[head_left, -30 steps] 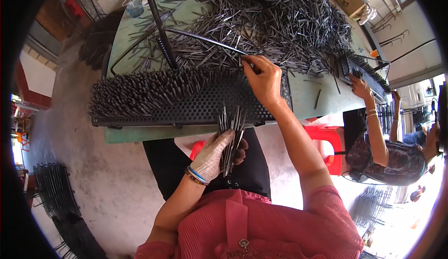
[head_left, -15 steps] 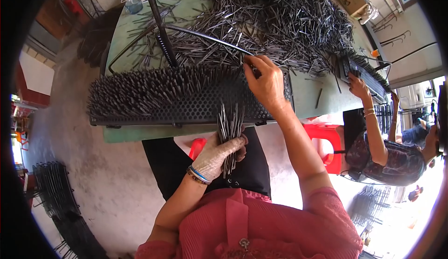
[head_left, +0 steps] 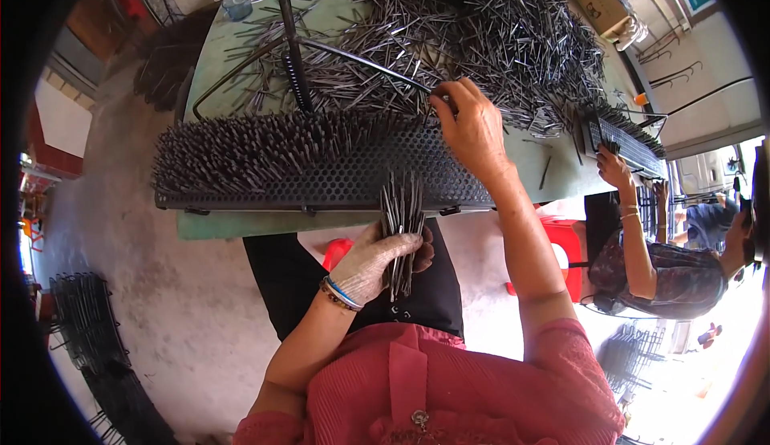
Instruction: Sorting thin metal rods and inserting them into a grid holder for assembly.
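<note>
Gloved fingers (head_left: pixel 401 245) of the left hand (head_left: pixel 365 268) wrap a bundle of slender dark strips (head_left: pixel 399 204); the bare right hand (head_left: pixel 476 130) curls at the far edge of the perforated black panel (head_left: pixel 345 176), its grip unclear. Stiff upright strips (head_left: pixel 241 160) crowd the panel's left; round holes at right are unfilled. Loose glossy strips (head_left: pixel 513 44) heap across the green bench (head_left: pixel 212 227).

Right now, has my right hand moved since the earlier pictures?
Yes, your right hand shifted slightly right, toward the lone dark stick on the green table.
</note>
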A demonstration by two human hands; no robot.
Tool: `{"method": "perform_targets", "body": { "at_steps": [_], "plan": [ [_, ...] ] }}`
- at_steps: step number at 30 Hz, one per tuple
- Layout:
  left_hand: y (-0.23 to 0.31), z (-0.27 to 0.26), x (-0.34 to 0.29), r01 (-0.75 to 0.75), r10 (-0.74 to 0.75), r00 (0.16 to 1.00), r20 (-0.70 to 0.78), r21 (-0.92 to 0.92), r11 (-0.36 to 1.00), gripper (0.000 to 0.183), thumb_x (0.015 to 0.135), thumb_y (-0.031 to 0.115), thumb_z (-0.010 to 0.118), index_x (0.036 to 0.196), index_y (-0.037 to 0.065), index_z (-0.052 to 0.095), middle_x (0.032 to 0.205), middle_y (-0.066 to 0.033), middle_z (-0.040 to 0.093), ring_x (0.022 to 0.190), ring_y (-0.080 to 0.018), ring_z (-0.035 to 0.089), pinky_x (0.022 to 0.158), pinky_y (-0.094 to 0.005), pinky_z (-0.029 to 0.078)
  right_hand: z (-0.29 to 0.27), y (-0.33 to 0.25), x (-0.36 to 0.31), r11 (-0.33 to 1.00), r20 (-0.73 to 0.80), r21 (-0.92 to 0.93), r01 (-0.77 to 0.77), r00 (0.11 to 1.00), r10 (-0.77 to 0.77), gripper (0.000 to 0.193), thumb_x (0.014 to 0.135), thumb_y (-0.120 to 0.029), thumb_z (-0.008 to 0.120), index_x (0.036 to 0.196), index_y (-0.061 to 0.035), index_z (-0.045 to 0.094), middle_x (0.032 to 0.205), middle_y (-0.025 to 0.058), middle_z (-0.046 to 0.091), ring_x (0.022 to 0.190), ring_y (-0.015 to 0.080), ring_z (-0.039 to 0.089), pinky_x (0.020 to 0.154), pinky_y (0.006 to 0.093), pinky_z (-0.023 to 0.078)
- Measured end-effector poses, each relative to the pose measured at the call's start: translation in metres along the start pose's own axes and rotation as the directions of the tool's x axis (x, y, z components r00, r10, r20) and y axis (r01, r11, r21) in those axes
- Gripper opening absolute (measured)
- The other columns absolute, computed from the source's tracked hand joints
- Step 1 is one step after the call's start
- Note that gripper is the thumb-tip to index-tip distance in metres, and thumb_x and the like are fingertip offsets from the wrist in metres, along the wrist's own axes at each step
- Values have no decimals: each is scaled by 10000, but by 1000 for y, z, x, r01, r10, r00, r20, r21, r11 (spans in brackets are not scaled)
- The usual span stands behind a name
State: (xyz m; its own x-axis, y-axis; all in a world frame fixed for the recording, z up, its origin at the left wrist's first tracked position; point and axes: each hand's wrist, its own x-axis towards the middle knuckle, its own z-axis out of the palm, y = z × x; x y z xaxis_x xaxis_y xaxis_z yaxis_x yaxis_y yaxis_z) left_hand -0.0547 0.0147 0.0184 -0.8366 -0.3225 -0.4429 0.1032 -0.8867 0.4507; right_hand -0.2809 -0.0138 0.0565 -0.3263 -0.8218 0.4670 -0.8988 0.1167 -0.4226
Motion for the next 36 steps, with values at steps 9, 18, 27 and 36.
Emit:
{"method": "perform_targets", "body": {
  "at_steps": [9, 18, 27, 36],
  "plan": [
    [-2, -2, 3, 28, -13, 994, -106, 141, 990, 193, 907, 144, 636, 1000, -16, 578, 859, -91, 649, 715, -174, 650, 637, -296, 565, 1, 9, -9, 999, 11, 53, -3, 1000, 3, 151, 856, -186, 656, 892, -39, 649, 855, 113, 612, 753, 335, 629, 629, 430, 497],
    [-2, 4, 3, 3, 21, 993, -120, 200, 980, 199, 905, 143, 634, 1014, -14, 579, 907, -105, 658, 743, -174, 653, 667, -300, 568, -2, 5, -3, 998, 37, 38, 52, 998, -54, 151, 839, -158, 683, 890, -18, 663, 833, 113, 602, 721, 323, 624, 629, 397, 489],
    [-1, 11, 2, 34, 7, 982, -188, 214, 976, 186, 927, 176, 600, 1011, 15, 562, 863, -98, 652, 671, -174, 646, 591, -302, 558, 3, 2, 1, 998, 98, -46, 33, 995, -29, 172, 847, -202, 665, 869, -32, 667, 823, 113, 601, 746, 337, 617, 658, 436, 484],
    [-2, 11, 1, 6, 27, 990, -141, 226, 974, 216, 918, 238, 627, 985, 39, 575, 841, -75, 644, 654, -136, 637, 570, -286, 547, -9, 18, -9, 987, -69, 156, -35, 997, 47, 144, 845, -160, 675, 894, -28, 707, 818, 138, 636, 713, 325, 621, 637, 372, 488]
  ]
}}
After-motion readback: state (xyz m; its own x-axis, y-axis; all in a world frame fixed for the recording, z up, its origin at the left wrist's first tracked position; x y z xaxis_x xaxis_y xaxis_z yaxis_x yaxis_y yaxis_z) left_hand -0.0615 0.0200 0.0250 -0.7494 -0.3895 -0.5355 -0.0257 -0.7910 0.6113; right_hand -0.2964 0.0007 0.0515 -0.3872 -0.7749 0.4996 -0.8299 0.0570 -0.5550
